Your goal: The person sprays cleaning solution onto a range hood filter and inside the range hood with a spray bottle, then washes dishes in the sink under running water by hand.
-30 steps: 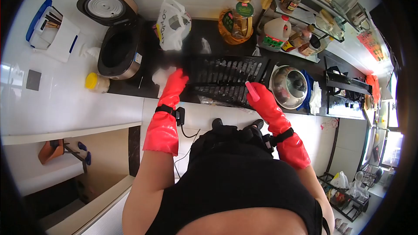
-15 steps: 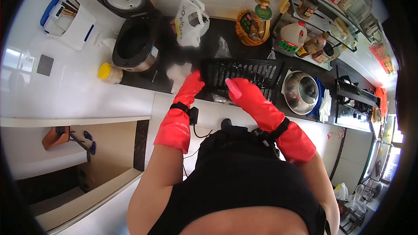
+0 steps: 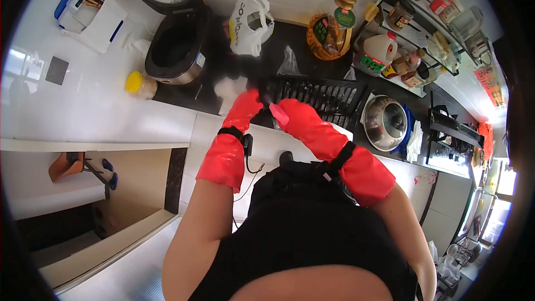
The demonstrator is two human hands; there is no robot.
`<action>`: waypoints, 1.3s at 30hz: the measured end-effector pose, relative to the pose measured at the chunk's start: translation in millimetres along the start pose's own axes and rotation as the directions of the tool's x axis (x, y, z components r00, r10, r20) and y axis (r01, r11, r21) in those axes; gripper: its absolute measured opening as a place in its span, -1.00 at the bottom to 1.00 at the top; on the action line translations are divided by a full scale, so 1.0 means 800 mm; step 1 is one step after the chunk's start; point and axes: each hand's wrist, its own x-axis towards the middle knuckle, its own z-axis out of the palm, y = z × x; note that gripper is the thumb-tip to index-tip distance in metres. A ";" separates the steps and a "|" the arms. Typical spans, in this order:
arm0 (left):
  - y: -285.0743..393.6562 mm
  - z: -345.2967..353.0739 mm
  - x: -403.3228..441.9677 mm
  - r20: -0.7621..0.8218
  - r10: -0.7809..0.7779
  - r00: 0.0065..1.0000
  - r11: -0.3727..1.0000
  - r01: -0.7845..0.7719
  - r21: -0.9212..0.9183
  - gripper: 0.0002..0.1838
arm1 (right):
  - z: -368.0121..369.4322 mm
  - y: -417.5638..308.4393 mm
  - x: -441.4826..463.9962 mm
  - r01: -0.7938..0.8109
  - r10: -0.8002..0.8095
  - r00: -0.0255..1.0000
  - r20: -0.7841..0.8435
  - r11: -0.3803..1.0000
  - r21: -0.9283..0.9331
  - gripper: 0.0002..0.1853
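Note:
A black slotted rack [image 3: 329, 90] with whitish streaks lies on the dark counter in front of me. My left hand [image 3: 248, 103], in a red rubber glove, has its fingers closed at the rack's left edge. In my right hand [image 3: 295, 116], also red-gloved, is a small pink tool [image 3: 279, 115]; its kind is unclear. The tool's pale tip points at the rack's left end, close to my left fingers. White paper or cloth [image 3: 229, 92] lies just left of my left hand.
An open rice cooker [image 3: 175, 50] and a yellow-lidded jar [image 3: 140, 85] stand left. Behind are a white plastic bag [image 3: 251, 25] and a wicker basket [image 3: 324, 44]. A metal lid [image 3: 384, 122] lies right, below a shelf rack of jars and bottles.
My right hand has moved left with the pink tool, coming closer to my left hand. The left hand stays at the rack's left edge. The view has shifted slightly.

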 end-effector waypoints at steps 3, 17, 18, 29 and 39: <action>0.014 -0.008 0.000 0.120 -0.198 0.973 0.956 0.219 -0.196 -0.70 | 0.019 0.015 0.000 0.045 -0.054 0.993 -0.105 0.996 -0.083 -0.38; -0.019 0.014 0.014 0.268 -0.269 0.925 0.887 0.346 -0.305 -0.68 | 0.007 0.207 -0.047 -0.068 -0.024 0.973 -0.229 0.922 -0.382 -0.68; -0.026 0.020 0.016 0.276 -0.264 0.924 0.882 0.347 -0.319 -0.67 | 0.006 0.230 -0.054 -0.154 0.061 0.957 -0.284 0.936 -0.318 -0.67; -0.005 0.013 0.021 0.314 -0.277 0.908 0.760 0.407 -0.507 -0.70 | -0.039 0.297 -0.146 0.003 -0.170 0.797 -0.579 0.961 -0.278 -0.52; -0.009 0.040 0.034 0.346 -0.255 0.903 0.780 0.404 -0.479 -0.66 | -0.019 0.147 -0.078 0.105 -0.137 0.900 -0.414 0.989 -0.100 -0.73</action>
